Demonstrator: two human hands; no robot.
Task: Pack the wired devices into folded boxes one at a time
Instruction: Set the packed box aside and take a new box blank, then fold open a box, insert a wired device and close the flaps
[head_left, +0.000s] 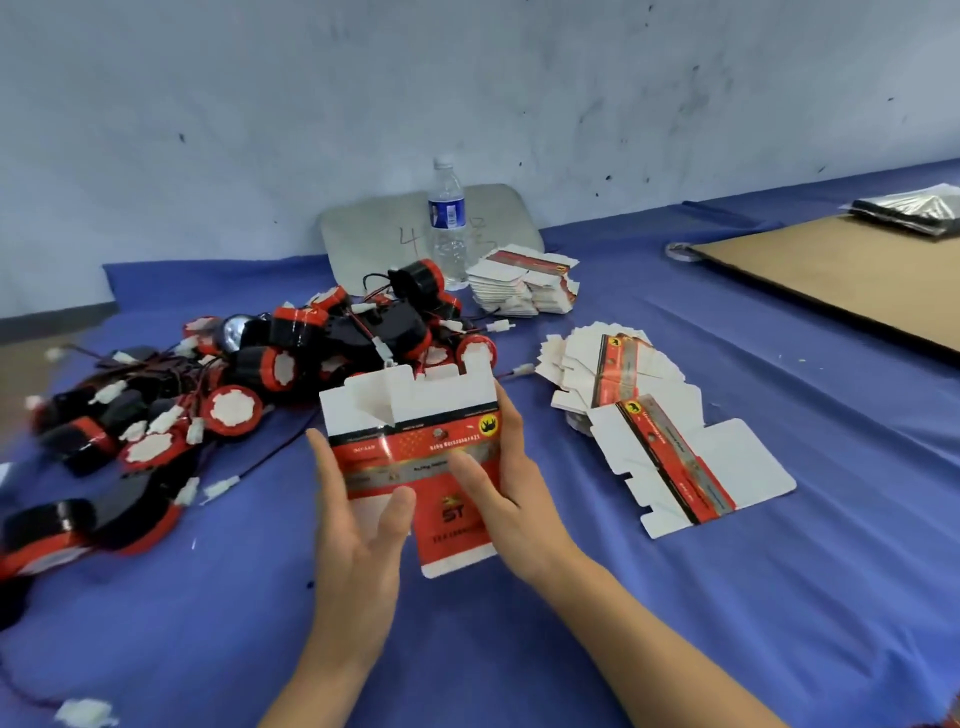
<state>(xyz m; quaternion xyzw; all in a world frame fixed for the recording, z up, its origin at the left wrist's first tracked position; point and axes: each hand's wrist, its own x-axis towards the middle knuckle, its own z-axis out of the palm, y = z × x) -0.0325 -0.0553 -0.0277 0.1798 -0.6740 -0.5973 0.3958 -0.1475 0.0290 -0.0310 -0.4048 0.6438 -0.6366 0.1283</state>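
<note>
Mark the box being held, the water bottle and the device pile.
box (410, 449): head view, red printed band on its front.
water bottle (445, 213): head view, blue label.
device pile (231, 410): head view, white-faced red disc near the pile's front.

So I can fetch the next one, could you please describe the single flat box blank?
On the blue cloth, right of the held box, sits a fanned pile of blanks. Nearer the camera lies one flat box blank, spread singly, not stacked.

Pile of wired devices (218, 395) left, flat box blanks (670, 447) right, bottle (447, 223) behind both.
</note>
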